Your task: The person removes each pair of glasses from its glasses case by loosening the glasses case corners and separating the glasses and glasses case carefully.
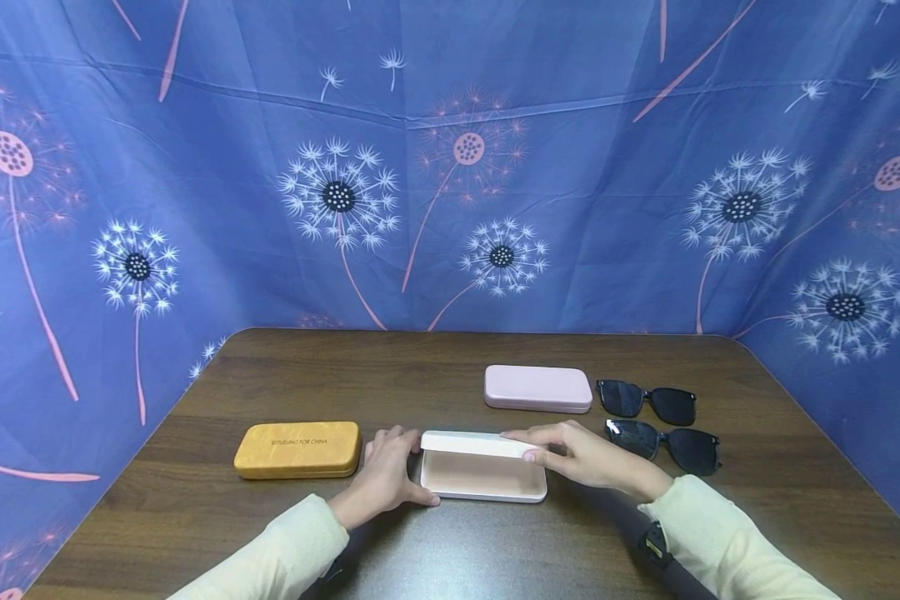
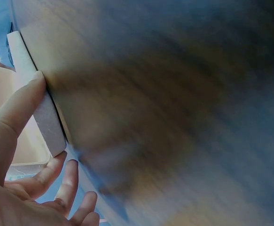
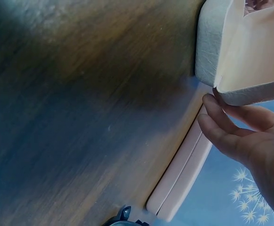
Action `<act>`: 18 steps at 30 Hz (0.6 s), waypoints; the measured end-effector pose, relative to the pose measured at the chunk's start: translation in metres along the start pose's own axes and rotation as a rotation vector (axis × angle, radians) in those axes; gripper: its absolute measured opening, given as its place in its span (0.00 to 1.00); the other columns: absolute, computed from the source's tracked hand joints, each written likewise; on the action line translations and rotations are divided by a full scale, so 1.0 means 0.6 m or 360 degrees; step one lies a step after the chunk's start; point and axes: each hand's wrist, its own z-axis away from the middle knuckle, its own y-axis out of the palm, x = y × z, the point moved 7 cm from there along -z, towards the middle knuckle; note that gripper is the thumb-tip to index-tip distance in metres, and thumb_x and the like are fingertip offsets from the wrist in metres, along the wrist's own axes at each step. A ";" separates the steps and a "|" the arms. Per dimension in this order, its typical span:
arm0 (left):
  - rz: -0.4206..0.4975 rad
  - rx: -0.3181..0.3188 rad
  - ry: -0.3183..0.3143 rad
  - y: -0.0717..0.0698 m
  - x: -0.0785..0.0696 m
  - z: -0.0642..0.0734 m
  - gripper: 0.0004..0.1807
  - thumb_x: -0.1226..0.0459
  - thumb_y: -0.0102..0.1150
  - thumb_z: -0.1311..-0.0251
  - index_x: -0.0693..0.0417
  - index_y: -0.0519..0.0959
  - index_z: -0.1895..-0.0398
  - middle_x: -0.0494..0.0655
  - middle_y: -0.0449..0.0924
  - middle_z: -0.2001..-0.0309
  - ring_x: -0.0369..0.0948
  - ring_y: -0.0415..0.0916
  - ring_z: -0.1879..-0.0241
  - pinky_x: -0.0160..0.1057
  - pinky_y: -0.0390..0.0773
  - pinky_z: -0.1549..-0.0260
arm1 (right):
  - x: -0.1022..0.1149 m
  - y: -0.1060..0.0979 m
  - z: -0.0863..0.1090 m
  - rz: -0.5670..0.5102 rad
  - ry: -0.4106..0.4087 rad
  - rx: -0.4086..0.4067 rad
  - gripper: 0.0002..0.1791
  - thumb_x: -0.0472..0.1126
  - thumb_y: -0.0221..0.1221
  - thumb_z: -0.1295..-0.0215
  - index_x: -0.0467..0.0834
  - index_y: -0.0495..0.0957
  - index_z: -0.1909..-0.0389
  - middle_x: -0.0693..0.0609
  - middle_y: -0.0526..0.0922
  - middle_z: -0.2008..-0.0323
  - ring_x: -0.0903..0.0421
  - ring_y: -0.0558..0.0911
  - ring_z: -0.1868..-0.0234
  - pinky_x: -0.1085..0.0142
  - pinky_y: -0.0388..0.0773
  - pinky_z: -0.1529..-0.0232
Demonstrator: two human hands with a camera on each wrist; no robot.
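Observation:
A white glasses case (image 1: 482, 479) stands with its lid (image 1: 468, 443) raised, and its beige lining shows. My left hand (image 1: 386, 475) holds the case's left end, thumb at the front corner and fingers toward the back. In the left wrist view the thumb (image 2: 26, 101) presses on the case's rim. My right hand (image 1: 581, 454) holds the lid at its right end, thumb on the near side and fingers behind. From the right wrist, the white case (image 3: 209, 47) appears hinged open, with fingertips near its hinge.
Left of the white case lies a closed yellow glasses case (image 1: 297, 450). A closed pink glasses case (image 1: 537, 388) lies behind it, to the right. Two pairs of dark sunglasses, an upper pair (image 1: 673, 406) and a lower pair (image 1: 693, 450), lie by the right arm.

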 end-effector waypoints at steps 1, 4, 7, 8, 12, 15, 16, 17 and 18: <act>0.0002 0.0000 -0.0001 0.000 0.000 0.000 0.37 0.50 0.79 0.83 0.57 0.75 0.63 0.48 0.73 0.64 0.49 0.67 0.58 0.46 0.65 0.58 | 0.001 0.000 0.000 0.0005 -0.0004 0.0000 0.19 0.45 0.49 0.33 0.44 0.73 0.43 0.50 0.76 0.44 0.53 0.74 0.42 0.61 0.72 0.46; 0.0009 -0.0003 0.0002 -0.001 0.000 0.001 0.38 0.51 0.79 0.82 0.57 0.75 0.62 0.48 0.73 0.64 0.49 0.67 0.57 0.46 0.65 0.58 | 0.003 0.001 0.001 0.0020 -0.0038 -0.0009 0.20 0.44 0.49 0.33 0.42 0.72 0.43 0.49 0.76 0.44 0.53 0.75 0.43 0.61 0.73 0.46; 0.0013 -0.0004 0.0002 -0.002 -0.001 0.002 0.40 0.51 0.79 0.82 0.58 0.75 0.59 0.48 0.73 0.64 0.49 0.67 0.57 0.46 0.64 0.59 | 0.007 0.002 0.001 0.0046 -0.0114 -0.0029 0.20 0.42 0.49 0.33 0.40 0.71 0.42 0.48 0.77 0.45 0.54 0.77 0.45 0.62 0.74 0.48; 0.0011 -0.0004 0.0004 -0.002 -0.001 0.002 0.40 0.51 0.79 0.82 0.58 0.75 0.58 0.48 0.73 0.64 0.49 0.67 0.57 0.47 0.64 0.59 | 0.009 0.002 0.001 0.0056 -0.0139 -0.0038 0.20 0.41 0.50 0.33 0.40 0.71 0.42 0.47 0.77 0.46 0.55 0.77 0.47 0.62 0.74 0.49; 0.0004 -0.0001 0.0007 -0.001 0.000 0.003 0.41 0.51 0.79 0.82 0.58 0.75 0.57 0.48 0.72 0.64 0.50 0.67 0.56 0.47 0.65 0.58 | 0.014 0.002 0.003 0.0087 -0.0221 -0.0076 0.20 0.39 0.51 0.34 0.38 0.71 0.42 0.46 0.79 0.48 0.61 0.79 0.52 0.65 0.76 0.54; 0.0003 -0.0003 0.0017 -0.001 0.000 0.002 0.40 0.51 0.79 0.82 0.58 0.75 0.58 0.48 0.72 0.64 0.50 0.67 0.55 0.47 0.65 0.57 | 0.016 0.002 0.003 0.0097 -0.0265 -0.0097 0.20 0.38 0.52 0.35 0.37 0.71 0.43 0.44 0.79 0.49 0.64 0.79 0.57 0.68 0.76 0.58; 0.0004 -0.0005 0.0021 0.000 0.000 0.002 0.41 0.51 0.79 0.82 0.58 0.75 0.57 0.48 0.72 0.64 0.50 0.67 0.55 0.47 0.65 0.57 | 0.016 0.002 0.003 0.0096 -0.0268 -0.0102 0.20 0.38 0.52 0.35 0.37 0.71 0.44 0.44 0.79 0.49 0.64 0.79 0.57 0.67 0.76 0.58; 0.0004 -0.0008 0.0025 0.000 0.001 0.002 0.41 0.51 0.79 0.82 0.58 0.75 0.57 0.48 0.72 0.64 0.50 0.67 0.55 0.48 0.65 0.57 | 0.016 0.002 0.003 0.0095 -0.0265 -0.0105 0.20 0.38 0.52 0.35 0.36 0.71 0.44 0.43 0.80 0.50 0.63 0.79 0.58 0.67 0.76 0.59; 0.0004 -0.0010 0.0028 0.000 0.001 0.001 0.41 0.51 0.79 0.82 0.58 0.75 0.57 0.48 0.72 0.64 0.51 0.67 0.55 0.48 0.65 0.57 | 0.016 0.002 0.003 0.0096 -0.0269 -0.0106 0.20 0.37 0.52 0.36 0.36 0.72 0.44 0.43 0.80 0.50 0.62 0.80 0.59 0.66 0.76 0.60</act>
